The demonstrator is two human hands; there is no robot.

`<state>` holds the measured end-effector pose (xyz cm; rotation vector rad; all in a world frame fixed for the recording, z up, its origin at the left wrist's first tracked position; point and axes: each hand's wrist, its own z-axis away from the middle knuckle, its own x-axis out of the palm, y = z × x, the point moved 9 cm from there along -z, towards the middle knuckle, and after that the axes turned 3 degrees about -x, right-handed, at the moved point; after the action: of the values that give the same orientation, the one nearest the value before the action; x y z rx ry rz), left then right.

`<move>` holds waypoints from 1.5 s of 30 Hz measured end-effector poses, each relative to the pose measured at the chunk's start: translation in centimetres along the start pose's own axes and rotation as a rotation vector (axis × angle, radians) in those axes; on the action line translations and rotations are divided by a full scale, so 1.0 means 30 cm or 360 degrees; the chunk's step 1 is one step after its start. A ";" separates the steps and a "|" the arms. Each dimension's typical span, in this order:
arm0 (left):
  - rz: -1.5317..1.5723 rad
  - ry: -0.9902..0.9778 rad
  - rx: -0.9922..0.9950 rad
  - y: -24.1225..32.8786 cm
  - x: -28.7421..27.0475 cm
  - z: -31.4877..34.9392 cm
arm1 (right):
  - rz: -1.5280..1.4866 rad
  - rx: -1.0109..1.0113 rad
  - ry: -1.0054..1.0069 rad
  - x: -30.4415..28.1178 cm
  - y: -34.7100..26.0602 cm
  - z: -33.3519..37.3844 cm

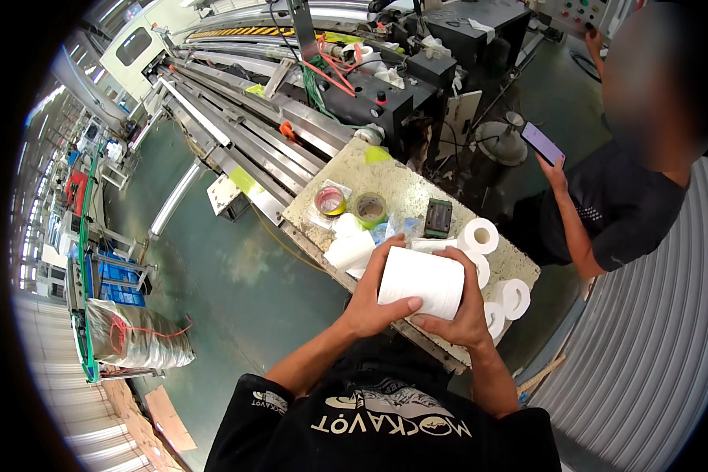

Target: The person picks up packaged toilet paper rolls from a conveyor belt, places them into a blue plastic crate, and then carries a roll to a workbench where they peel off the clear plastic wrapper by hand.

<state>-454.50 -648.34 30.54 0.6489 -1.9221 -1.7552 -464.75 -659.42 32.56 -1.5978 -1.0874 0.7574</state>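
A white paper roll is held up in front of my chest, over the near edge of a worn, pale worktable. My left hand wraps its left side, thumb across the lower front. Around the right side curls my right hand, its thumb below. Several smaller white rolls with open cores, such as this toilet roll, stand along the table's right side. Behind the held roll lie crumpled white paper, a green tape roll, a red and yellow tape roll and a dark green block.
Long machine rails run off to the far left. A person at the right holds a phone. A metal bucket stands behind the table. A wrapped bundle and blue crates are at left, a corrugated wall at right.
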 end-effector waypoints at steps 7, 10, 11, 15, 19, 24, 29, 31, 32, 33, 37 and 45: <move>0.0075 0.0099 0.0321 0.206 -0.001 0.016 | 0.0202 -0.0545 0.0091 0.006 -0.178 -0.002; -0.0010 0.0042 0.0550 0.287 -0.006 0.018 | 0.0201 -0.0715 0.0229 0.006 -0.235 0.004; -0.0004 0.0143 0.0605 0.296 -0.024 0.023 | 0.0224 -0.0779 0.0243 0.015 -0.254 0.008; 0.0121 0.0247 0.0344 0.229 -0.043 -0.091 | 0.0370 -0.0561 0.0486 -0.029 -0.159 -0.025; 0.0127 0.0115 0.0099 0.101 -0.042 -0.153 | -0.0026 -0.0298 0.0712 -0.052 0.008 -0.048; 0.0878 0.0171 -0.0097 -0.046 -0.016 -0.099 | -0.0328 -0.0323 0.0868 -0.039 0.042 -0.035; 0.0831 0.0446 0.0069 -0.012 -0.079 -0.113 | 0.0141 -0.0417 0.0527 -0.039 0.050 -0.066; 0.0510 0.0444 0.0105 0.017 -0.085 -0.098 | 0.0111 -0.0389 0.0529 -0.017 -0.066 -0.115; 0.0335 0.0339 0.0227 0.045 -0.051 -0.097 | 0.0138 -0.0275 0.0425 0.010 -0.074 -0.132; 0.0302 0.0405 0.0295 0.059 -0.045 -0.087 | 0.0356 -0.0459 0.0548 0.013 -0.107 -0.145; 0.0662 0.0671 0.0113 0.028 -0.062 -0.069 | 0.0395 -0.0594 0.0712 0.029 -0.100 -0.133; 0.0232 0.0519 0.0471 0.183 -0.089 -0.107 | 0.0310 -0.0695 0.0778 0.020 -0.176 -0.161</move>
<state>-450.64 -648.77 36.24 0.8182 -1.9539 -1.2026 -461.75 -660.35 39.01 -2.1403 -0.7720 0.2244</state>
